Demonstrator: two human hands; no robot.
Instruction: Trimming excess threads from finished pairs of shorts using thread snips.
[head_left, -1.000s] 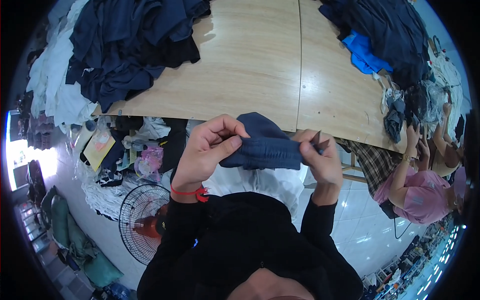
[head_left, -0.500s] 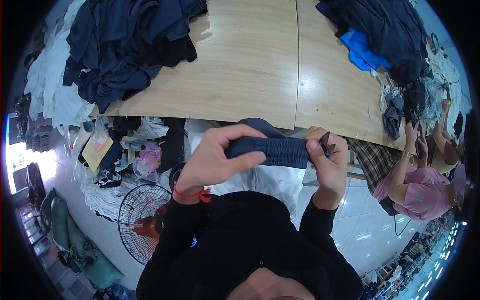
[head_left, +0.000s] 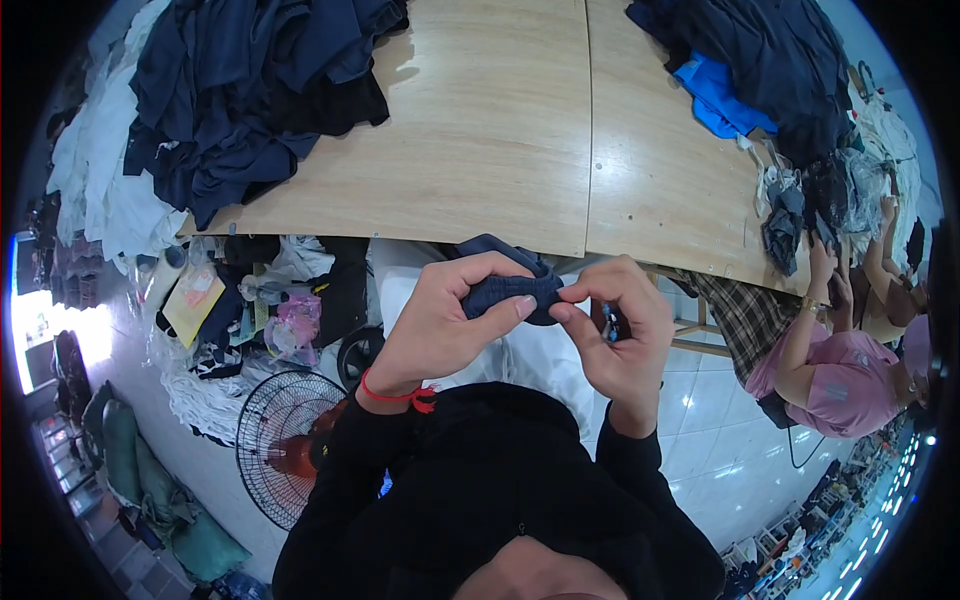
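Observation:
A navy garment (head_left: 492,293) with a gathered elastic band is held just off the table's near edge. My left hand (head_left: 440,312) is closed on the band, thumb on the near side and fingers behind. At the band's right end, my right hand (head_left: 628,335) pinches the edge between thumb and index finger. A small dark tool with a bluish glint (head_left: 610,322) sits within the curled fingers of that hand, mostly hidden; it looks like thread snips. The rest of the garment is bunched behind the band, partly covered by my left hand.
The wooden table (head_left: 480,130) bears a navy clothing pile (head_left: 240,90) at left and another (head_left: 770,70) at right, with a blue cloth (head_left: 715,98). A fan (head_left: 288,450) stands low left, near bagged scraps (head_left: 295,325). A person in pink (head_left: 850,385) works at right.
My right hand has moved left and turned, and the pointed dark blade that stuck up from it no longer shows. The band, stretched wide before, is now gathered short between my hands.

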